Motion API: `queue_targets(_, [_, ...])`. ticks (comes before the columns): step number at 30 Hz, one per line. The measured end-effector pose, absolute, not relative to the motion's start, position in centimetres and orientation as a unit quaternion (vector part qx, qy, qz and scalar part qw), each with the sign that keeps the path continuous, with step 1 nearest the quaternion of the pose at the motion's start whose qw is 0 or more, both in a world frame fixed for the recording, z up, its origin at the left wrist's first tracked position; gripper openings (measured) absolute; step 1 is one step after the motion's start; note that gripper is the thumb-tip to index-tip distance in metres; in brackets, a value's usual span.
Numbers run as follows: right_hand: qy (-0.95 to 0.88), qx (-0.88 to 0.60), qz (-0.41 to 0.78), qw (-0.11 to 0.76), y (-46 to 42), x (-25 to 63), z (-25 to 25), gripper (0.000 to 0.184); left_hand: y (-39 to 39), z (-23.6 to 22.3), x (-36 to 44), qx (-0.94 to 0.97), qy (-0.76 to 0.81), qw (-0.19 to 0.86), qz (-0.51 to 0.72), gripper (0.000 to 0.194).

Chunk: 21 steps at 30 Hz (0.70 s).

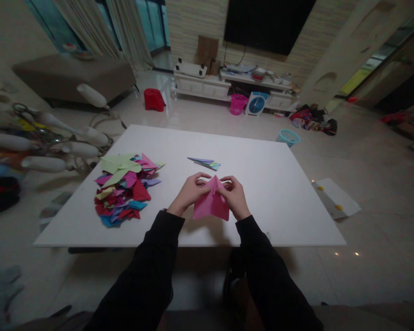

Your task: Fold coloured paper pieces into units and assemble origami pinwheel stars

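Observation:
A pink sheet of folded paper (211,205) is held up over the near middle of the white table, its pointed end away from me and its wide edge toward me. My left hand (194,189) pinches its left side close to the tip. On the opposite side, my right hand (233,193) grips the paper with thumb and fingers. A crease runs down from the point between both thumbs. Just beyond my hands lie several slim folded papers (205,162) in blue, green and yellow. To the left is a heap of colourful folded papers (126,188).
The white table (279,197) spans the space before me. Past its far edge are a red stool (154,99), a pink bin (238,104) and a blue fan (257,103). A light-blue basket (288,137) stands by the far right corner. Lamp arms (72,149) crowd the left side.

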State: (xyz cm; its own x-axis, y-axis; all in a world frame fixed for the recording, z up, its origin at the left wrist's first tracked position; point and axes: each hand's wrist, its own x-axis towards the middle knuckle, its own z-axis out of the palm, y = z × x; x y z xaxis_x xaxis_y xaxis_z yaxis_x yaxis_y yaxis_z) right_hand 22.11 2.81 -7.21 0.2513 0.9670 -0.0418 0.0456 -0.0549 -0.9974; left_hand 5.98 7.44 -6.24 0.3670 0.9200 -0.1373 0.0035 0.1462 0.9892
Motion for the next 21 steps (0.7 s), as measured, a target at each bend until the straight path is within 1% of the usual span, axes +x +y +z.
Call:
queue_targets(7, [-0.410, -0.572, 0.464, 0.538, 2.6, 21.9, -6.4, 0.038, 7.5, -6.1, 5.1, 0.536, 0.402, 0.667, 0.326, 0.047])
queue_targets(15, [-0.340, -0.473, 0.599, 0.550, 2.4, 22.0, -5.7, 0.035, 7.1, -5.0, 4.3, 0.460, 0.358, 0.746, 0.322, 0.052])
queue_targets(18, [-0.342, -0.476, 0.592, 0.552, 2.3, 21.8, -5.7, 0.033, 7.0, -5.1, 4.1, 0.459, 0.362, 0.741, 0.331, 0.045])
queue_targets(21, [-0.373, -0.518, 0.538, 0.550, 2.3, 21.6, -5.9, 0.027, 6.9, -5.8, 3.9, 0.488, 0.384, 0.713, 0.325, 0.039])
